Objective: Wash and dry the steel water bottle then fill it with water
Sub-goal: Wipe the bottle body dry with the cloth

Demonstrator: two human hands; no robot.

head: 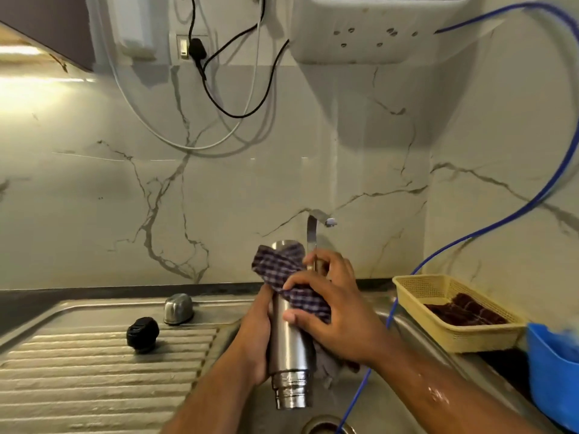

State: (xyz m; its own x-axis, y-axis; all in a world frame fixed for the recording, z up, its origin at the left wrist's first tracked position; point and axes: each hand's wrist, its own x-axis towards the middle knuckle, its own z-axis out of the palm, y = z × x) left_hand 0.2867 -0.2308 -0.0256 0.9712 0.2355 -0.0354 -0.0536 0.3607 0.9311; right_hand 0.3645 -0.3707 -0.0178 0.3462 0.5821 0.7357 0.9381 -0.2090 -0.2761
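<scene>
The steel water bottle (289,346) is upside down over the sink, its threaded mouth pointing down and its base up. My left hand (255,339) grips the bottle's body from the left. My right hand (332,311) holds a blue checked cloth (291,280) wrapped over the bottle's upper part. The black inner stopper (142,334) and the steel cap (178,309) lie on the ribbed draining board to the left.
A steel tap (316,230) rises behind the bottle. The sink drain (326,426) lies below, with a blue hose (369,364) running into it. At the right stand a cream basket (438,332) and a blue container (551,374). A white purifier (376,29) hangs above.
</scene>
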